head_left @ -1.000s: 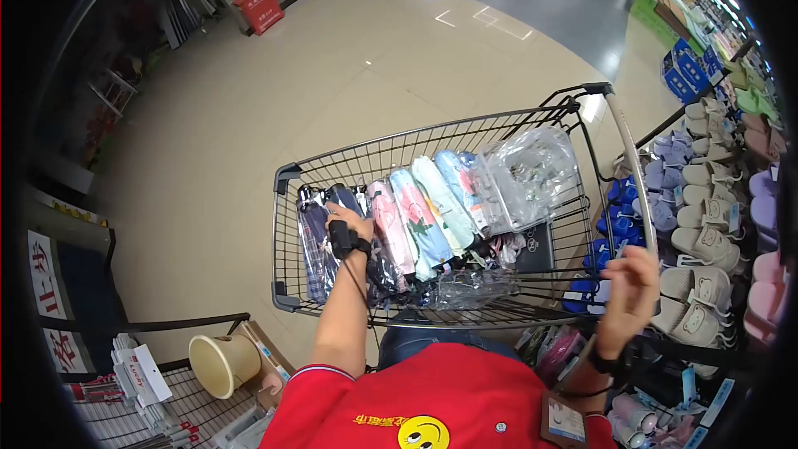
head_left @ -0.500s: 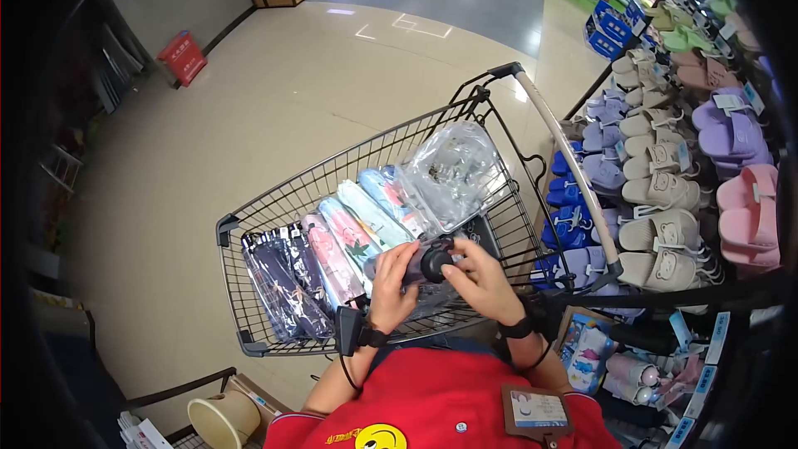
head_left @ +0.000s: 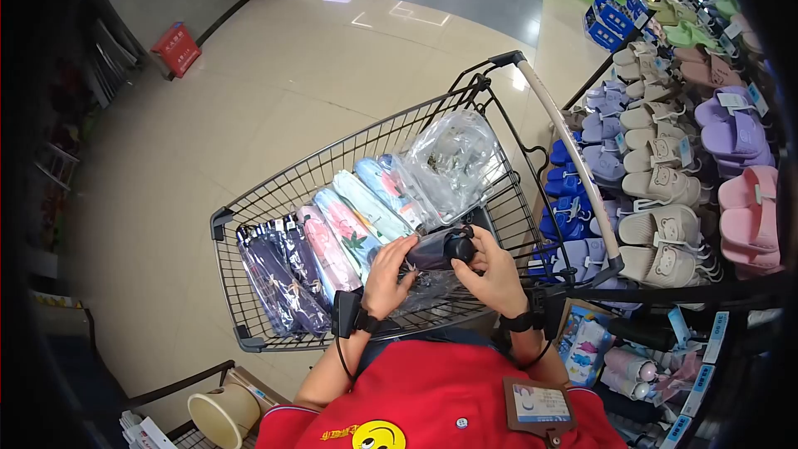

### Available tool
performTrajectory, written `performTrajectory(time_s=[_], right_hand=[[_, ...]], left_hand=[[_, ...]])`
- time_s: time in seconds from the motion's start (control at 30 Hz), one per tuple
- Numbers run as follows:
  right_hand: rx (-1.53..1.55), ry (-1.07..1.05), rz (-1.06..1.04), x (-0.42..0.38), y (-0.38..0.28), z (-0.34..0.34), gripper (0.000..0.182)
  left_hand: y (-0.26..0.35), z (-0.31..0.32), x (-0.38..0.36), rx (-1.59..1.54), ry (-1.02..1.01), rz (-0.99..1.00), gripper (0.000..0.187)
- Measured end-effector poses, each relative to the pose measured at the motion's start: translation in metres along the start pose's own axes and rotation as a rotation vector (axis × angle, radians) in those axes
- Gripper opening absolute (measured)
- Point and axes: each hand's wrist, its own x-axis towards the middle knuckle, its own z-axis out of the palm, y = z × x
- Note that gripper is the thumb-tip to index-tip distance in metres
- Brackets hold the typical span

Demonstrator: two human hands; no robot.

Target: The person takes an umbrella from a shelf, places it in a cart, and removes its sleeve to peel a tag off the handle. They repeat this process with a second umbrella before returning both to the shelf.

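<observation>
A dark folding umbrella (head_left: 427, 251) with a rounded black handle lies across both hands above the shopping cart (head_left: 283, 185). My left hand (head_left: 387, 281) grips its left end, the fingers on top and the thumb below. My right hand (head_left: 492, 274) holds the black handle end between thumb and fingers. Beside my left hand, patterned folding umbrellas in clear sleeves lie in a row: a pink one (head_left: 324, 248), a blue-and-pink one (head_left: 347, 229), a pale green one (head_left: 370, 206) and a blue one (head_left: 389, 187). Several navy umbrellas (head_left: 278, 283) fill the cart's left end.
A clear plastic bag (head_left: 453, 158) sits at the cart's right end, near the cart handle (head_left: 573, 158). Racks of slippers (head_left: 661, 233) stand close on the right. A beige bucket (head_left: 223, 417) is at lower left; a red box (head_left: 176, 50) stands by the wall.
The umbrella has turned so that more of its dark body shows, its handle end moving right and upward. My right hand has shifted slightly right with it. The view has shifted a little.
</observation>
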Motion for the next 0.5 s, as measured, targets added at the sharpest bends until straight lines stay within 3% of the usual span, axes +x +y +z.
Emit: performTrajectory(time_s=[0.17, 0.27, 0.5], right_hand=[[-0.028, 0.012, -0.005, 0.000, 0.004, -0.004, 0.046], [0.034, 0.008, 0.126, 0.001, -0.001, -0.006, 0.042], [-0.185, 0.097, 0.154, 0.001, 0.012, 0.000, 0.038]], left_hand=[[0.001, 0.000, 0.000, 0.000, 0.000, 0.010, 0.062], [0.000, 0.002, 0.000, 0.018, -0.010, 0.023, 0.061], [0.001, 0.010, -0.007, 0.051, -0.012, 0.027, 0.058]])
